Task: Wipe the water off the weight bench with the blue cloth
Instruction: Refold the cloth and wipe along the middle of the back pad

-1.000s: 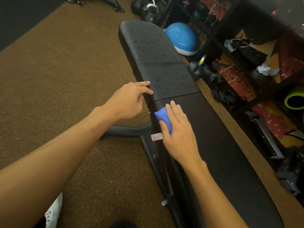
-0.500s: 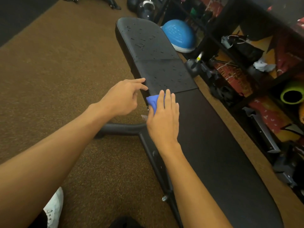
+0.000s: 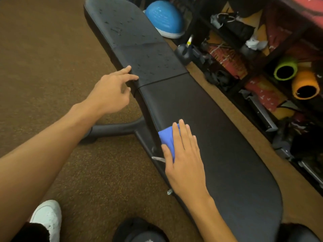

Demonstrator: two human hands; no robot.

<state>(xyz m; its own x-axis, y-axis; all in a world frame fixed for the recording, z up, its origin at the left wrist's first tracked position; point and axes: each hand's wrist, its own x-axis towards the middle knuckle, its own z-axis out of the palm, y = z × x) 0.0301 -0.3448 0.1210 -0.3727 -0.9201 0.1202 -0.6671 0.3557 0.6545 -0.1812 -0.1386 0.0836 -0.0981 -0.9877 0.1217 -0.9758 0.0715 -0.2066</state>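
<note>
- The weight bench (image 3: 201,119), a long black padded one, ran from the bottom right of the view up to the top centre, and every place below is given from it.
- The blue cloth (image 3: 167,137) lay folded on the bench's pad at the edge on the person's left, on the nearer section, well short of the seam (image 3: 162,79) between the two sections.
- The right hand (image 3: 185,159) lay flat over the cloth, fingers straight and close together and pressing it to the pad. The thumb ran along the cloth's outer side, and part of the cloth showed past the fingers.
- The left hand (image 3: 111,91) was off that same edge of the bench, level with the seam. Its fingers were loosely stretched out, holding nothing, the fingertips touching the rim of the pad.
- Water drops (image 3: 148,62) dotted the farther section of the bench beyond the seam; the nearer section looked dry.
- A black foot bar (image 3: 113,130) stuck out from under the bench over the brown carpet (image 3: 43,67).
- A white shoe (image 3: 47,219) stood on the carpet, well apart from the bench's near end.
- On the bench's other side stood a dark shelf unit (image 3: 244,81) with a green roll (image 3: 285,70) and an orange roll (image 3: 305,86), and a blue dome (image 3: 163,18) sat by the far end.
</note>
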